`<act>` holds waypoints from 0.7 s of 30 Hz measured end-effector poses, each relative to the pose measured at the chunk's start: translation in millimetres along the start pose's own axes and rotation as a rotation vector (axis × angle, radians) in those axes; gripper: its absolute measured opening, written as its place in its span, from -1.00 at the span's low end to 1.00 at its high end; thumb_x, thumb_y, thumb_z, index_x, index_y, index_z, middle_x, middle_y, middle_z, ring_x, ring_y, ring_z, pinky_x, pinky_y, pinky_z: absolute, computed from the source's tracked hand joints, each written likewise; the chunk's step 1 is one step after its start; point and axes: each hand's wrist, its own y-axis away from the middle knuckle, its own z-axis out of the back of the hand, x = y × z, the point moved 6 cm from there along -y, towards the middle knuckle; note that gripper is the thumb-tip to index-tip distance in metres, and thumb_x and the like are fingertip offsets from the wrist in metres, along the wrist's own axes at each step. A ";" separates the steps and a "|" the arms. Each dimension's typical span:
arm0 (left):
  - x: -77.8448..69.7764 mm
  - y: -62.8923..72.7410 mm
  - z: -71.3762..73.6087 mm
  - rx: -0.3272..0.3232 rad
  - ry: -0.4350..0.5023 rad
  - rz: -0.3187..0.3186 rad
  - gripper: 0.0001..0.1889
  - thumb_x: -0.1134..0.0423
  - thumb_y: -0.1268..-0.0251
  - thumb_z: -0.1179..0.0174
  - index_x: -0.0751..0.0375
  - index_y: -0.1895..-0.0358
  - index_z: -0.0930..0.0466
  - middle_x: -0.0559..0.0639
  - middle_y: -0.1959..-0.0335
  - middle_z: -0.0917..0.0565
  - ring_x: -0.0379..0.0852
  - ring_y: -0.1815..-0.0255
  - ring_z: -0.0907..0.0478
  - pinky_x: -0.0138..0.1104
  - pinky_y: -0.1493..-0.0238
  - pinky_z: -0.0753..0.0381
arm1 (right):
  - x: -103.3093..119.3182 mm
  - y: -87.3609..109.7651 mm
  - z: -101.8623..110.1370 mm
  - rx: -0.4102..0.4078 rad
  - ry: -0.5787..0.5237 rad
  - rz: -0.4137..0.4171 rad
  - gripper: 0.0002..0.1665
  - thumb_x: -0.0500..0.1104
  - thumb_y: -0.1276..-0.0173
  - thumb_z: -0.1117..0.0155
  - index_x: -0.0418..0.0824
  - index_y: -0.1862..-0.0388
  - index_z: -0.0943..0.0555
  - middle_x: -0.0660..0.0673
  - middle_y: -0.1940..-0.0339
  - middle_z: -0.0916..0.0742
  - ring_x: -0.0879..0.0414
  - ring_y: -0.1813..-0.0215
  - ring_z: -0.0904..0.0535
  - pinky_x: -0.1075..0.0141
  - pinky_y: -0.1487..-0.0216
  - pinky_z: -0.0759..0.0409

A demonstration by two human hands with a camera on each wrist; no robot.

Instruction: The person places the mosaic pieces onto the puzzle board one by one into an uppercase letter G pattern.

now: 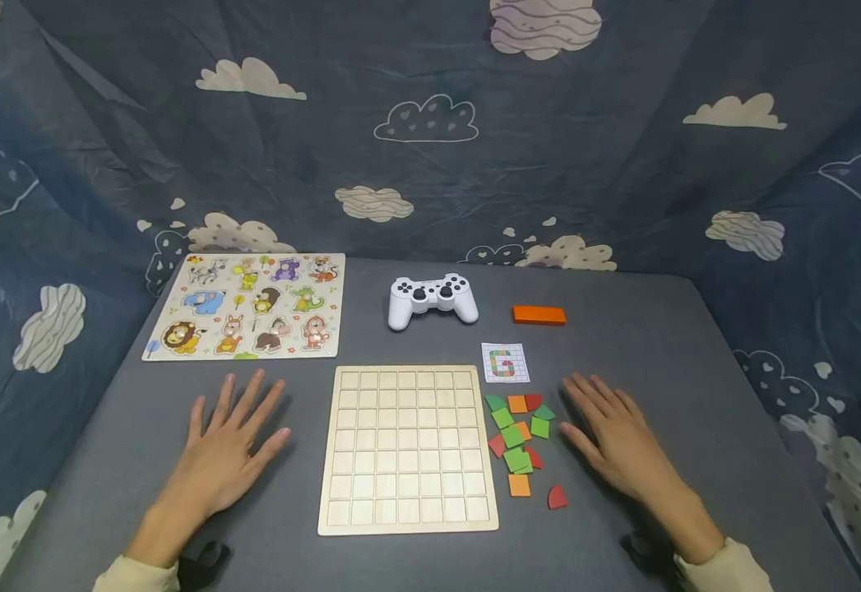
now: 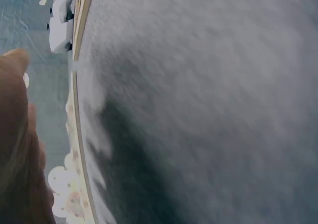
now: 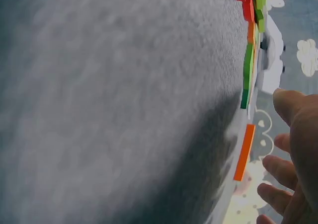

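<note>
My left hand (image 1: 224, 450) is spread palm down over the grey table, left of a wooden grid board (image 1: 408, 450), and holds nothing. On the other side, my right hand (image 1: 618, 436) also has its fingers extended and holds nothing. Nearest to it lies a loose group of colored pieces: green squares (image 1: 539, 427), orange squares (image 1: 519, 485) and red quarter-round pieces (image 1: 557, 497). Above them is a small pattern card (image 1: 506, 363) printed with a colored G. In the wrist views, the left hand (image 2: 22, 149) and right hand (image 3: 303, 149) cast shadows on the tabletop.
An animal puzzle board (image 1: 248, 308) lies at the back left. A white game controller (image 1: 432, 301) sits behind the grid board, with an orange block (image 1: 539, 316) to its right. Dark cloud-patterned cloth (image 1: 430, 189) hangs behind the table.
</note>
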 end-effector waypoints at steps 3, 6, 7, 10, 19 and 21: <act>-6.2 -3.4 -2.6 0.011 0.017 -0.021 -0.27 -0.28 -0.52 0.13 -0.23 -0.64 0.08 0.03 -0.68 0.10 0.28 -0.66 0.29 0.36 -0.47 0.33 | 3.3 -4.4 -1.5 -0.010 0.002 0.013 -0.21 0.10 -0.44 -0.26 -0.17 -0.54 -0.32 -0.28 -0.51 -0.43 -0.33 -0.50 -0.28 -0.32 -0.40 -0.19; -12.7 -6.3 -5.5 0.021 0.048 -0.040 -0.26 -0.27 -0.51 0.08 -0.24 -0.64 0.07 0.03 -0.68 0.08 0.28 -0.66 0.27 0.37 -0.47 0.32 | 6.1 -8.7 -2.3 -0.018 -0.005 0.024 -0.21 0.08 -0.42 -0.29 -0.18 -0.53 -0.34 -0.27 -0.50 -0.44 -0.31 -0.51 -0.27 -0.30 -0.41 -0.19; -14.6 -7.2 -6.6 0.025 0.060 -0.047 -0.25 -0.28 -0.50 0.08 -0.24 -0.64 0.07 0.03 -0.68 0.07 0.29 -0.66 0.27 0.37 -0.47 0.32 | 7.4 -10.2 -2.4 -0.021 -0.010 0.030 -0.21 0.08 -0.41 -0.30 -0.18 -0.52 -0.35 -0.27 -0.49 -0.45 -0.30 -0.51 -0.28 -0.30 -0.42 -0.19; -21.0 -10.4 -9.3 0.037 0.108 -0.068 -0.23 -0.31 -0.48 0.06 -0.23 -0.64 0.05 0.02 -0.68 0.05 0.30 -0.66 0.25 0.37 -0.47 0.32 | 11.7 -14.8 -3.3 -0.015 -0.019 0.041 -0.20 0.08 -0.39 -0.32 -0.18 -0.52 -0.35 -0.26 -0.49 -0.46 -0.28 -0.51 -0.28 -0.28 -0.43 -0.19; -34.0 -24.4 -17.5 0.147 0.269 -0.162 0.11 -0.39 -0.06 -0.34 -0.17 -0.64 0.05 0.05 -0.67 0.02 0.36 -0.64 0.26 0.42 -0.43 0.37 | 32.8 -30.7 -7.5 0.048 -0.072 0.067 -0.20 0.11 -0.40 -0.31 -0.17 -0.51 -0.37 -0.20 -0.51 -0.45 -0.24 -0.54 -0.26 -0.28 -0.48 -0.16; -34.7 -26.1 -17.4 0.166 0.284 -0.176 0.20 -0.40 0.06 -0.41 -0.15 -0.64 0.05 0.05 -0.67 0.02 0.38 -0.64 0.26 0.43 -0.42 0.38 | 37.2 -34.6 -9.2 0.059 -0.087 0.072 -0.21 0.12 -0.40 -0.31 -0.16 -0.51 -0.38 -0.18 -0.52 -0.44 -0.23 -0.55 -0.25 -0.28 -0.48 -0.16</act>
